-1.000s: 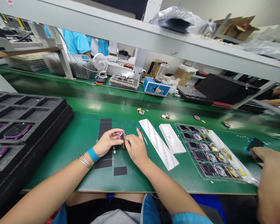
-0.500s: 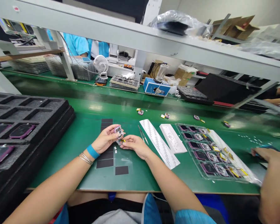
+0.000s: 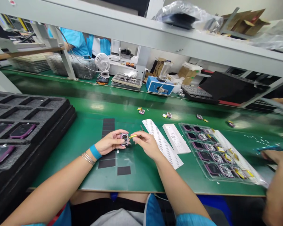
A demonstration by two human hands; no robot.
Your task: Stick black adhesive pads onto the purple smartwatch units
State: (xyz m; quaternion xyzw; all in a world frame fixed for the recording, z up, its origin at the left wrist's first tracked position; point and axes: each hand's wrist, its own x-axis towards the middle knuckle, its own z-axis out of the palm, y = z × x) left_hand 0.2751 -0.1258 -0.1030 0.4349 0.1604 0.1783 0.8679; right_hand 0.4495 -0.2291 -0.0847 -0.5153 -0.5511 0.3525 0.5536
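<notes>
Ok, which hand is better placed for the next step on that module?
Probably the right hand: its fingers pinch the yellow strip just beside the purple-framed module, while the left hand is busy gripping that module.

a small square purple-framed watch case (image 3: 124,139) lies face up, a thin yellow strip (image 3: 133,136) just beside its right edge.

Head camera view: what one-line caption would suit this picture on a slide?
Left hand holds a small purple-framed module, right hand pinches a yellow strip beside it.
</notes>
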